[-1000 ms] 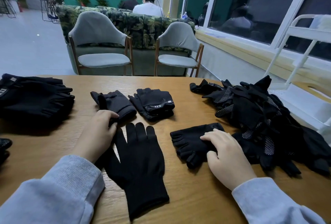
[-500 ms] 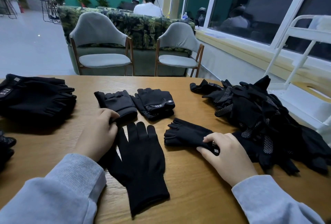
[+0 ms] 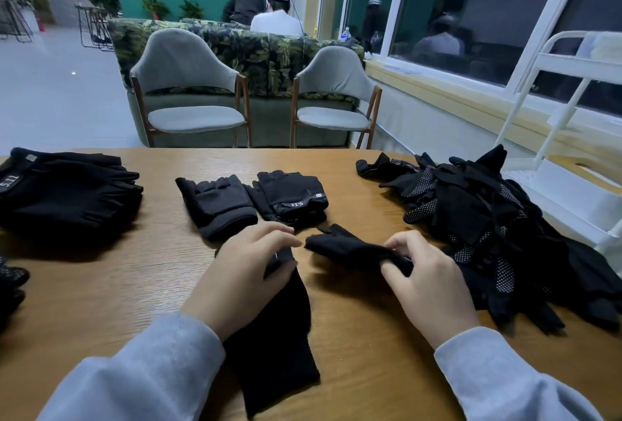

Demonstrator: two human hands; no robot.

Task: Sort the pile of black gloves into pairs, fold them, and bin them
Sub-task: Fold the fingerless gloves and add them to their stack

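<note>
My right hand (image 3: pixel 425 281) pinches a black fingerless glove (image 3: pixel 350 247) by its cuff, held just above the wooden table (image 3: pixel 356 329), fingers pointing left. My left hand (image 3: pixel 245 272) lies over the finger end of a long black knit glove (image 3: pixel 279 350), its fingers curled onto the fabric. Behind them sit a folded fingerless glove (image 3: pixel 218 205) and a folded pair with a white label (image 3: pixel 291 197). A loose pile of black gloves (image 3: pixel 498 228), some with white dots, fills the right side.
A stack of black gloves (image 3: pixel 67 191) lies at the far left, with more dotted gloves (image 3: pixel 11 282) at the left edge. A white rack (image 3: pixel 565 117) stands right of the table. Two grey chairs (image 3: pixel 188 91) face the far edge.
My right hand has dragged the fingerless glove left, away from the pile, and lifted it. My left hand has slid right over the knit glove's fingers, covering them.
</note>
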